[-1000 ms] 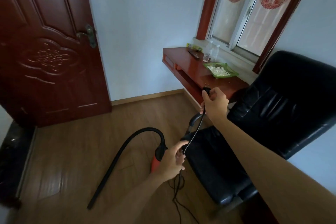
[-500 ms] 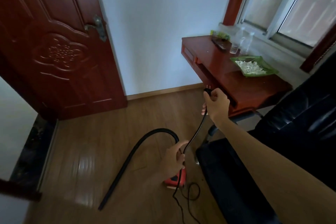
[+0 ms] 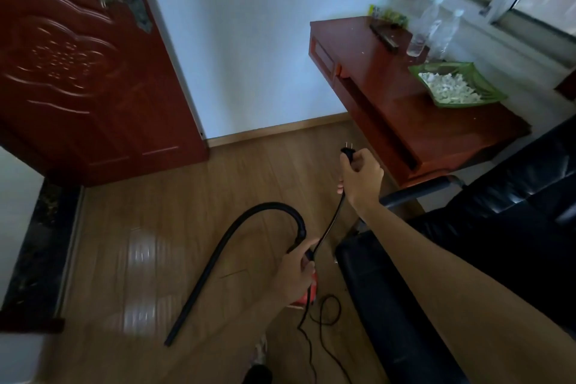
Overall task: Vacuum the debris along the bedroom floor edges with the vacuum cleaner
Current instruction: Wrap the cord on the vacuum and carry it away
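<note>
My right hand (image 3: 361,176) grips the black power plug (image 3: 348,151), its two prongs pointing up above the wooden floor. The black cord (image 3: 330,227) runs down from it to my left hand (image 3: 297,271), which pinches the cord just above the small red vacuum cleaner (image 3: 307,298). Most of the vacuum's body is hidden behind my left hand. Its black hose (image 3: 237,246) arches up and left, then lies straight down across the floor. Slack cord loops on the floor (image 3: 324,312) below the vacuum.
A black leather chair (image 3: 467,259) fills the right side, close to my right arm. Behind it stands a red-brown desk (image 3: 383,97) with a green dish (image 3: 452,84) and bottles (image 3: 424,31). A dark red door (image 3: 78,72) stands open at left; a wooden baseboard (image 3: 274,131) lines the wall.
The view has tilted down and shifted right, so the door and desk look nearer. My right hand keeps the plug raised; my left hand has slid along the cord above the vacuum.
</note>
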`<action>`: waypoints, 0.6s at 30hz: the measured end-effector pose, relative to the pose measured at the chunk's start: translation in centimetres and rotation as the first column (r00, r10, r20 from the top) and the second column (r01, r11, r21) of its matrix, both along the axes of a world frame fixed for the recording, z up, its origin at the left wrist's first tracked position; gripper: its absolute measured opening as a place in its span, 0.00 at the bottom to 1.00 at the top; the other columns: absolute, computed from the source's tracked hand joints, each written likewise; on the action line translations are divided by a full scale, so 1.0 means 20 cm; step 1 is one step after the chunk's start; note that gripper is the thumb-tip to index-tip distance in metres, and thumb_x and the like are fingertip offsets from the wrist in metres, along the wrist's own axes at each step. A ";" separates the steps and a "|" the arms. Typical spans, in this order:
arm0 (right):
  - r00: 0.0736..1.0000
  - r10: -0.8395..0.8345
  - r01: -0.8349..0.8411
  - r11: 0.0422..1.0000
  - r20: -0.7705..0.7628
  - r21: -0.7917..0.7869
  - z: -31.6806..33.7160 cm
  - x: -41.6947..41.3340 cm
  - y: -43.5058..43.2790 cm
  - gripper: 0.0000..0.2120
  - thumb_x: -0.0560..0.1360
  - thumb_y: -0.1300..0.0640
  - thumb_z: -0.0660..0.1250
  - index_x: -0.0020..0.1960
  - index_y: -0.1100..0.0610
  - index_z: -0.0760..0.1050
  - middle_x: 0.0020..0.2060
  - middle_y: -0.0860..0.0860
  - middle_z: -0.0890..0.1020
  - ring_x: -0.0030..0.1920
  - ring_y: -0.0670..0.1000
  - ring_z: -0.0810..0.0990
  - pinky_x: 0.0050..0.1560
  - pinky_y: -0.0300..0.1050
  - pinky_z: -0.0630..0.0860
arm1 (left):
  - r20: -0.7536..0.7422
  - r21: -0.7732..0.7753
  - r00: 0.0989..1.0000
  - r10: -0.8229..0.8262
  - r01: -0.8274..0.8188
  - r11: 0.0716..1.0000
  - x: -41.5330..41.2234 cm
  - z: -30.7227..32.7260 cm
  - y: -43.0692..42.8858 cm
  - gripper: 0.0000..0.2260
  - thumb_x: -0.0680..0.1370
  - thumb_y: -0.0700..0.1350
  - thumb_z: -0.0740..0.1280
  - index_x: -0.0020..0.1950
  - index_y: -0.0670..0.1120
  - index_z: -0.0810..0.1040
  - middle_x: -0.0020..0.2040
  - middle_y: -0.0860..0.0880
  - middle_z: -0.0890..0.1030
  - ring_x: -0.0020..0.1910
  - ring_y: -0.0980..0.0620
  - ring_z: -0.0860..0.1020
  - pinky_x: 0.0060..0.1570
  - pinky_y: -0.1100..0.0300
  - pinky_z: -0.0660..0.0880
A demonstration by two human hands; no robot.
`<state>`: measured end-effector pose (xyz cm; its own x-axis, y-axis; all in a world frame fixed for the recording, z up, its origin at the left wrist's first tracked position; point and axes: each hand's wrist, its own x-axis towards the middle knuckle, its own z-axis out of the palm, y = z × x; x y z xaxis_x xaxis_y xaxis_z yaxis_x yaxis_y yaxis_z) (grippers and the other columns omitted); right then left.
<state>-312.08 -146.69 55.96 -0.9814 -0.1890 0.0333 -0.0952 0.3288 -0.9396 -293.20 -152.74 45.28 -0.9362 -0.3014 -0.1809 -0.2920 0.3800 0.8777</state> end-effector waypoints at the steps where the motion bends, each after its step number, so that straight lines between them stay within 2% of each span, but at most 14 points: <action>1: 1.000 -0.006 0.006 1.000 0.010 0.008 -0.03 -0.02 -0.02 0.09 0.80 0.57 0.66 0.45 0.61 0.72 0.36 0.62 0.81 0.25 0.51 0.79 0.24 0.41 0.77 | 0.008 0.011 1.000 -0.008 0.008 1.000 -0.02 -0.01 -0.02 0.22 0.81 0.36 0.63 0.74 0.51 0.69 0.35 0.56 0.72 0.35 0.63 0.73 0.41 0.73 0.71; 6: 0.997 -0.050 0.049 0.998 0.055 0.027 -0.14 -0.13 -0.14 0.11 0.80 0.56 0.66 0.47 0.64 0.72 0.37 0.64 0.80 0.25 0.54 0.79 0.23 0.44 0.77 | 0.062 0.109 0.994 -0.085 0.078 0.991 -0.17 -0.04 -0.17 0.21 0.82 0.35 0.60 0.74 0.48 0.69 0.34 0.54 0.72 0.31 0.65 0.75 0.36 0.72 0.72; 11: 0.997 -0.056 0.051 0.994 0.061 0.094 -0.27 -0.23 -0.31 0.10 0.81 0.56 0.65 0.47 0.63 0.71 0.35 0.63 0.80 0.25 0.52 0.77 0.24 0.51 0.79 | 0.044 0.124 0.987 -0.157 0.151 0.981 -0.28 -0.13 -0.32 0.17 0.85 0.42 0.58 0.74 0.44 0.69 0.33 0.55 0.72 0.29 0.64 0.75 0.31 0.74 0.69; 14: 0.994 -0.046 0.033 0.990 0.100 0.134 -0.39 -0.27 -0.42 0.09 0.81 0.56 0.65 0.48 0.62 0.71 0.35 0.62 0.80 0.26 0.53 0.77 0.25 0.54 0.80 | 0.062 0.139 0.988 -0.144 0.134 0.981 -0.30 -0.25 -0.40 0.16 0.85 0.44 0.56 0.72 0.47 0.71 0.30 0.55 0.72 0.27 0.62 0.74 0.30 0.72 0.67; 18: 0.992 0.014 -0.041 0.976 0.124 0.213 -0.61 -0.32 -0.50 0.09 0.81 0.55 0.65 0.48 0.61 0.72 0.35 0.61 0.80 0.28 0.56 0.80 0.25 0.47 0.79 | 0.104 0.129 0.986 -0.131 0.118 0.985 -0.32 -0.49 -0.47 0.15 0.86 0.47 0.53 0.70 0.50 0.72 0.37 0.45 0.81 0.33 0.54 0.80 0.35 0.70 0.70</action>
<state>-318.47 -156.63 43.83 -0.9700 -0.2056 -0.1299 0.0033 0.5229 -0.8524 -299.63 -162.24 35.53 -0.9368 -0.1529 -0.3146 -0.3478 0.3112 0.8844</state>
